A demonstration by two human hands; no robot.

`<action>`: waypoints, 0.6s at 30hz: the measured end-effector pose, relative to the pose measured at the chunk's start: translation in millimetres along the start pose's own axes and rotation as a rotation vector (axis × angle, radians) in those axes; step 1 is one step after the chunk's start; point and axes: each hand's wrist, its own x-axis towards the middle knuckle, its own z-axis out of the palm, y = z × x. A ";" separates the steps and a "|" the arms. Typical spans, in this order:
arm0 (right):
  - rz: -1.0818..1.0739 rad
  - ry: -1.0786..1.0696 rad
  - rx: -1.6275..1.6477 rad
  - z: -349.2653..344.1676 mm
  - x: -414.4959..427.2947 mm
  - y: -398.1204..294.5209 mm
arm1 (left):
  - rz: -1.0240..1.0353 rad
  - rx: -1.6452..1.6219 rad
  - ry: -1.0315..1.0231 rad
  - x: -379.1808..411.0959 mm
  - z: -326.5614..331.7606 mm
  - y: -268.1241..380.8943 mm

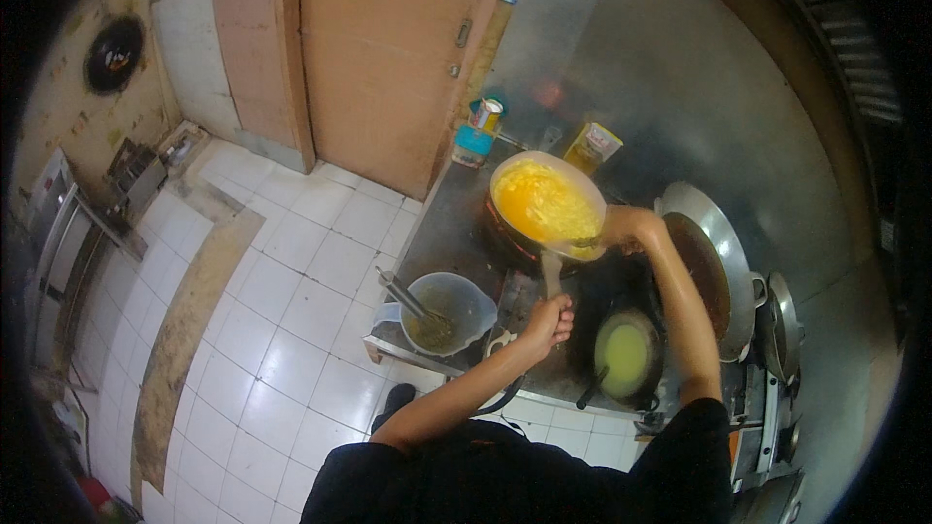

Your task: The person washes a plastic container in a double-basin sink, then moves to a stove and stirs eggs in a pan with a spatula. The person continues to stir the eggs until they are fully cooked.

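My left hand [547, 322] is wrapped around the pale handle [552, 273] of a deep pan [502, 173]. Soft, partly set yellow egg [542, 200] covers the pan's bottom, looser and more orange on the left. At the pan's right rim, my right hand [628, 228] grips a stirring utensil [585, 241]. Only a dark, blurred bit of that utensil shows, so its kind is unclear. Below my right forearm sits a dark wok [652, 338] with pale green liquid [626, 349] in it.
A translucent jug [466, 298] with a whisk [408, 295] stands at the counter's left corner. A large metal wok [735, 269] of brown liquid lies right of my forearm. Behind the pan are a yellow packet [593, 148] and a blue-lidded container [473, 144].
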 end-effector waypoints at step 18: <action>0.043 0.251 0.226 -10.7 100.8 9.9 | 0.033 0.301 0.145 -13.2 -3.9 -10.3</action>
